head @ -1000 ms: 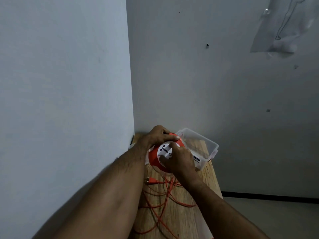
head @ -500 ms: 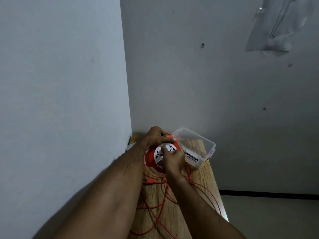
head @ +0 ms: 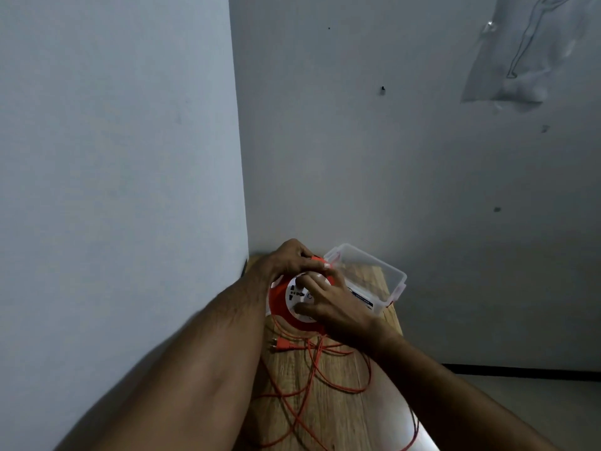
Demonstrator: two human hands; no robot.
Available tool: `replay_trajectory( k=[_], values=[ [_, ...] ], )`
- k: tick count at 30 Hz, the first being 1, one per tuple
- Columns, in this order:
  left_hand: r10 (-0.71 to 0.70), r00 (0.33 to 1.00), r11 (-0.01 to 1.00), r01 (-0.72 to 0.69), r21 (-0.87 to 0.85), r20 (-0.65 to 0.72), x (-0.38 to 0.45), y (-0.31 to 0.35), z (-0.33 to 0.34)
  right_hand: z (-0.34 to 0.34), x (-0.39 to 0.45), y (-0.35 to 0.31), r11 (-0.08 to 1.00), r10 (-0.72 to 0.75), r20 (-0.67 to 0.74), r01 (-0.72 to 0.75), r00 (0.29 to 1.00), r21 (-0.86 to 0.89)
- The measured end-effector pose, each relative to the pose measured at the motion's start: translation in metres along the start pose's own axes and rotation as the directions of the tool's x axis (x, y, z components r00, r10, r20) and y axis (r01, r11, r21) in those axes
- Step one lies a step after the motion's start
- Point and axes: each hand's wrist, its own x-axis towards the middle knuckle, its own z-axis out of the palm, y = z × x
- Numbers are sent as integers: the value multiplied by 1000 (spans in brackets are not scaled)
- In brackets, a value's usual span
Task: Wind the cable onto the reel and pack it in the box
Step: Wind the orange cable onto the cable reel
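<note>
Steadying the orange reel (head: 279,299) on the tabletop (head: 338,415), just beside the clear box (head: 383,275): left hand (head: 286,260) curled over its far rim, right hand (head: 328,302) gripping the white hub. Cable (head: 312,369) lay mostly loose; likely thin, limp, tangle-prone. Rigid, light reel best held by rim.
</note>
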Motion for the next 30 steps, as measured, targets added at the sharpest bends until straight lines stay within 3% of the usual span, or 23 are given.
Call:
replay_trajectory(
  k=[5, 9, 13, 16, 19, 22, 24, 27, 29, 30],
  values=[
    [-12, 1000, 1000, 12, -4, 8, 0, 0, 5, -10, 1, 7, 991, -107, 21, 109, 994, -78],
    [18, 1000, 1000, -18, -25, -2, 0, 1, 5, -12, 5, 7, 991, -76, -8, 75, 997, -106],
    [57, 998, 992, -61, -114, -36, 0, -3, 3, -14, 7, 7, 992, 125, 17, -125, 992, 12],
    [37, 994, 987, -51, -152, -99, 3, -3, 6, -16, 10, 0, 912, 357, -8, -346, 934, 221],
    [13, 993, 981, -36, -191, -117, 6, -1, 8, -13, 14, -14, 729, 605, 3, -556, 796, 400],
    [17, 991, 987, -38, -158, -133, 3, 3, 10, -9, 20, -32, 480, 800, 24, -663, 600, 575],
    [27, 989, 987, -49, -151, -144, 1, 4, 13, -9, 25, -41, 281, 904, 44, -668, 426, 689],
    [20, 990, 988, -41, -146, -141, 1, 4, 15, -7, 32, -46, -34, 958, 216, -670, 191, 742],
    [13, 992, 989, -31, -142, -123, 0, 4, 14, -6, 36, -46, -177, 949, 301, -627, 95, 759],
    [10, 994, 990, -26, -139, -113, 0, 3, 13, -7, 37, -47, -197, 945, 309, -574, 103, 795]
  ],
)
